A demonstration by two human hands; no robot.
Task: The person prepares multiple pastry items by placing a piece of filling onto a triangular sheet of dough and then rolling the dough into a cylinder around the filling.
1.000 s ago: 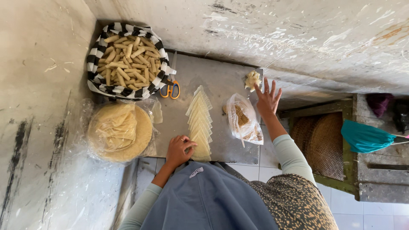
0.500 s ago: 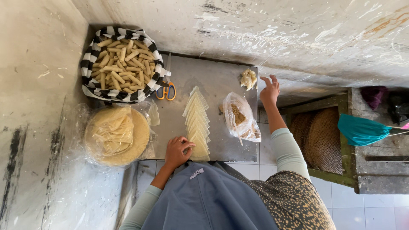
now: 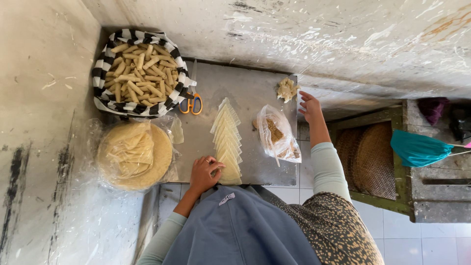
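Only 1 view is given, from a camera on the person's head, looking almost straight down. It sits high enough to take in the whole metal tray (image 3: 245,88) at frame center, the wall across the top of the frame, and the tiled floor at lower right. The person's own clothing fills the bottom center, nearest the lens. The left hand (image 3: 205,172) sits just below center, the right hand (image 3: 310,105) at center right. No second view overlaps it.
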